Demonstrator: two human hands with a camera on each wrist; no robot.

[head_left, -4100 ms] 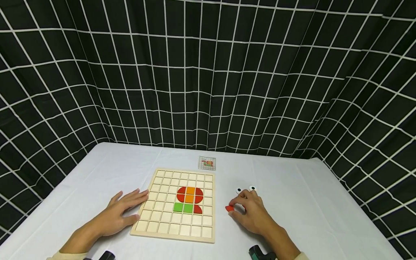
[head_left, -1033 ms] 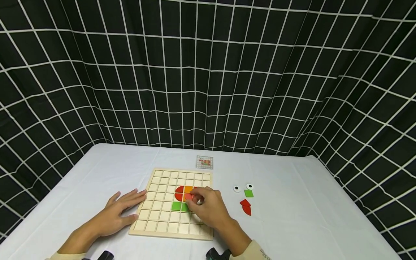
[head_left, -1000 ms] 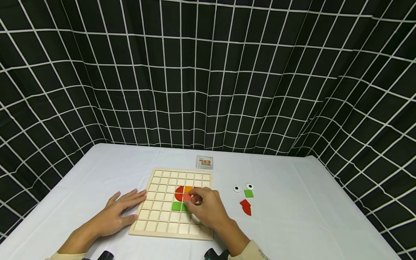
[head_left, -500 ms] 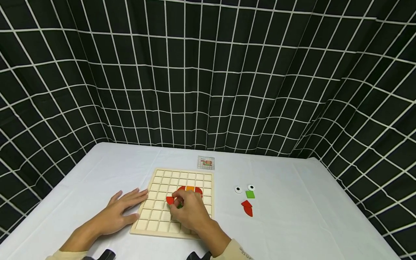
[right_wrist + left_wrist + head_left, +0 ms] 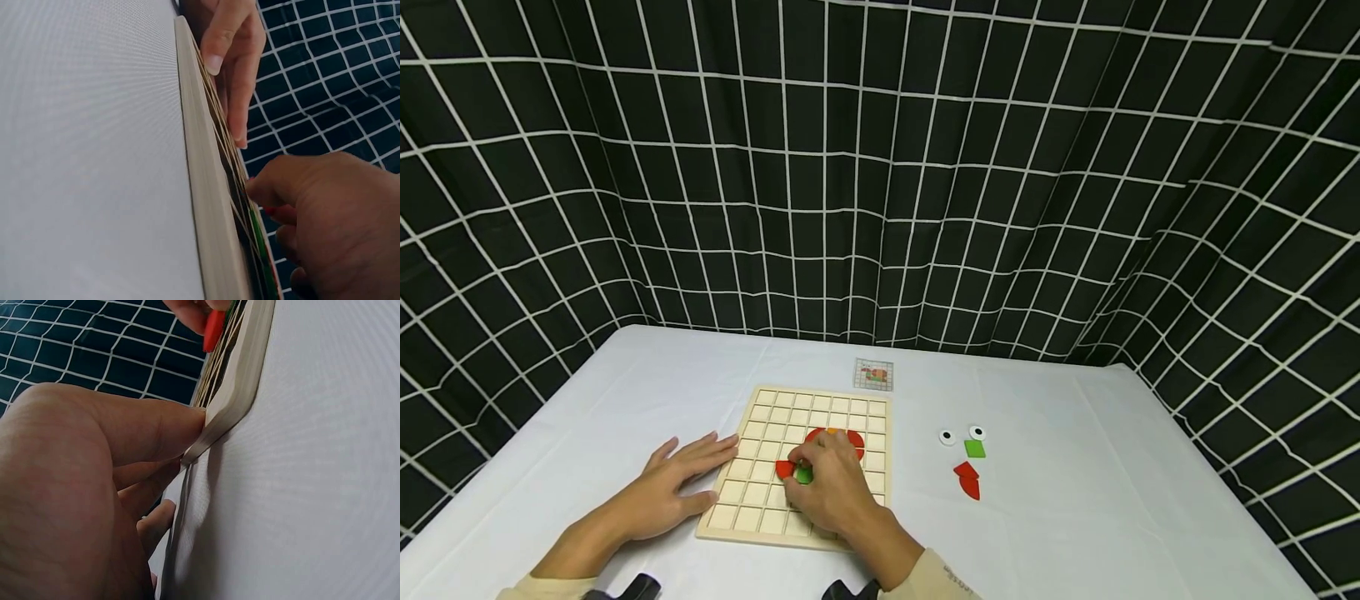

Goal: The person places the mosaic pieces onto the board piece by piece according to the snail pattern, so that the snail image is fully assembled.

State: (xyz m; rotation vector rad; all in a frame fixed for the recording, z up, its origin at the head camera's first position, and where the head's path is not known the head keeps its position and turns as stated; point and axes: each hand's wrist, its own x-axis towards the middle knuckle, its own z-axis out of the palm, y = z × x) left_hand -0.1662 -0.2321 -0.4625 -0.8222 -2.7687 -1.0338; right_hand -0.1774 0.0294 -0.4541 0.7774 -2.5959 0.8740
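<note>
My right hand (image 5: 831,487) pinches a red quarter-round tile (image 5: 784,470) between thumb and fingers, low over the wooden grid board (image 5: 745,518), just left of a green square tile (image 5: 803,474). That hand covers part of the pattern; red rounded tiles (image 5: 855,439) and a sliver of an orange tile (image 5: 831,431) show behind it. My left hand (image 5: 673,483) rests with fingers extended against the board's left edge. In the left wrist view, its thumb touches the board's rim (image 5: 234,394), and the red tile (image 5: 214,330) appears at the top. Whether the tile touches the board, I cannot tell.
Right of the board lie two white eye discs (image 5: 977,432), a green square tile (image 5: 975,449) and two red tiles (image 5: 970,485) touching each other. A small picture card (image 5: 874,375) lies behind the board on the white-covered table (image 5: 1075,500). A dark gridded curtain (image 5: 880,167) surrounds the table.
My right hand has carried the red tile from the loose pieces at the right, leftward across the board to beside the green tile. The left hand stays at the board's edge.
</note>
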